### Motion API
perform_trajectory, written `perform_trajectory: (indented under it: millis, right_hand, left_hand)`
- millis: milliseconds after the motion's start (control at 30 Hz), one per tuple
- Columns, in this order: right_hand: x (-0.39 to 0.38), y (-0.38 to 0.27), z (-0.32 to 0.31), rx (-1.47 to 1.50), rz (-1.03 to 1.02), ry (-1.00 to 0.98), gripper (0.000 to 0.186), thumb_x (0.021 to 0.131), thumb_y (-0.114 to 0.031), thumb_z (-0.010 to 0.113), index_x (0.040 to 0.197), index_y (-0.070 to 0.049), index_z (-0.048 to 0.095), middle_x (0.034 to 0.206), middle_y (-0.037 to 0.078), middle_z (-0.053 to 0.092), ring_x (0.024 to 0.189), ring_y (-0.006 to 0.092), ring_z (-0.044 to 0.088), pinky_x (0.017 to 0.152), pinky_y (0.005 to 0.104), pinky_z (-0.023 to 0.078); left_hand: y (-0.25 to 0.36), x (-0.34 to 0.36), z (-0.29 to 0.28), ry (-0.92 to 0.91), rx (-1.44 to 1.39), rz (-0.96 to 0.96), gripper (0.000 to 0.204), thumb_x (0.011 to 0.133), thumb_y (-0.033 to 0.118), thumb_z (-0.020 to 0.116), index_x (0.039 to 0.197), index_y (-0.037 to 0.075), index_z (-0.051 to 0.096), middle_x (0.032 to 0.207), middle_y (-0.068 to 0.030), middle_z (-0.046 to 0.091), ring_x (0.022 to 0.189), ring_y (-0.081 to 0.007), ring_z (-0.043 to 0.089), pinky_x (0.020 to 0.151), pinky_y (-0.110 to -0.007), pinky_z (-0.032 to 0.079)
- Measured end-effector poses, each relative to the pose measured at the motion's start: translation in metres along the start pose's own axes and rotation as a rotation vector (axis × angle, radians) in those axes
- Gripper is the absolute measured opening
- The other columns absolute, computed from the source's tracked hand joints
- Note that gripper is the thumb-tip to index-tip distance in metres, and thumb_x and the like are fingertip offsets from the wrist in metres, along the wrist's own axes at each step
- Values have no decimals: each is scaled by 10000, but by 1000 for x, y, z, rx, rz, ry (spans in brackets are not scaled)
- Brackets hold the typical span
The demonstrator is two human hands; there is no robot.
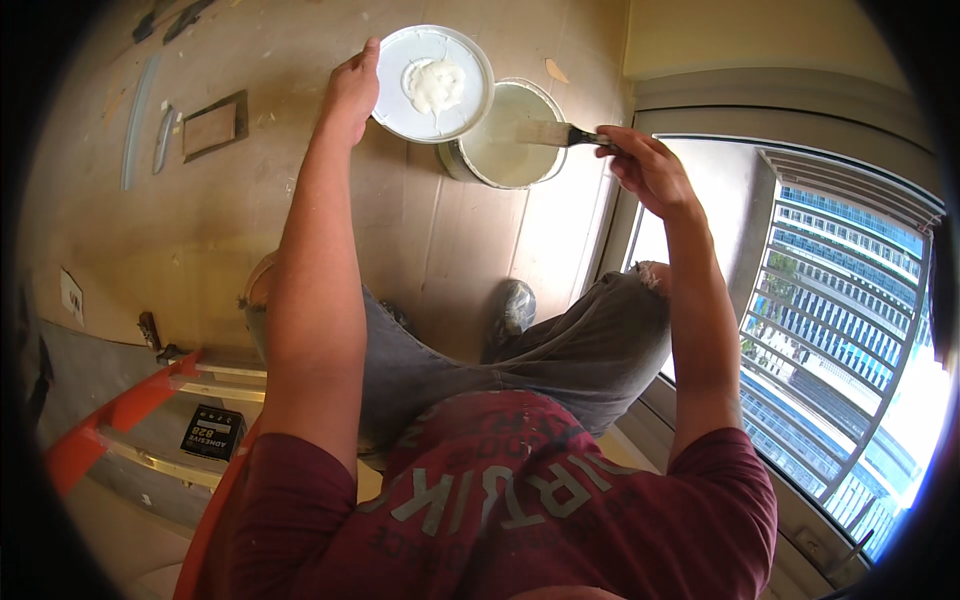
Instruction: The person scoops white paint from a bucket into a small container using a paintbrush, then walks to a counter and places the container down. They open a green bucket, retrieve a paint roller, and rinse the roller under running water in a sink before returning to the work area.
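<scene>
Closest to the lens is a maroon t-shirt [500, 510] and grey trousers [560, 350], person perched on an orange ladder [120, 420]. Left hand [350, 92] is clamped on the edge of a round white lid [432, 85] with a blob of paint on it, just left of the paint bucket [508, 135] and overlapping its rim. Right hand [645, 165] grips the paintbrush [560, 133] handle; the brush lies roughly horizontal, bristles over the bucket, so the right hand is the nearer one. Below the bucket: dusty board floor [220, 220], and right of it a big window [840, 300].
</scene>
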State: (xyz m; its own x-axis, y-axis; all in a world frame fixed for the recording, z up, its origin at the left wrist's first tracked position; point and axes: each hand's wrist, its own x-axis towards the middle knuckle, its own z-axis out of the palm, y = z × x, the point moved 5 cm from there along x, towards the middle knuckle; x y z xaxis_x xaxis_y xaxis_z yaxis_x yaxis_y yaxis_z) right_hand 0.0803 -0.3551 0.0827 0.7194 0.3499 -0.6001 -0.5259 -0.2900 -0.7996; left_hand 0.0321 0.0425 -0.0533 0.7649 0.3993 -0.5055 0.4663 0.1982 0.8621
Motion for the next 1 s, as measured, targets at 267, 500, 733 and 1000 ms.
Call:
perform_trajectory:
  millis: [267,500,733,1000]
  right_hand:
    - [-42,-48,65,-47,-400,164,309,1012,-141,600,1256,41,653,974,107,707,763,108,608,599,235,483]
    - [-17,-36,104,-461,-423,208,254,985,-168,652,1163,0,720,874,73,688,755,105,599,696,260,507]
    - [-30,-54,128,-742,-654,201,219,938,-98,676,1138,-29,734,949,120,687,803,185,666,732,314,535]
    - [-41,-60,146,-841,-798,186,238,901,-53,672,1126,-57,749,1019,123,684,854,247,701,747,333,586]
  left_hand:
    - [2,-15,36,-162,-7,-52,707,1043,576,465,1466,10,510,1490,-202,528,1373,-298,493,1139,-394,379]
    - [5,-21,39,-172,-22,-36,720,1044,587,446,1489,22,484,1499,-203,515,1398,-307,462,1162,-415,352]
    - [4,-18,33,-170,-51,-68,702,1049,571,450,1479,18,497,1481,-198,532,1355,-307,504,1131,-418,391]
    - [2,-15,34,-177,-87,-81,700,1045,566,466,1468,10,509,1470,-188,544,1341,-298,514,1114,-414,408]
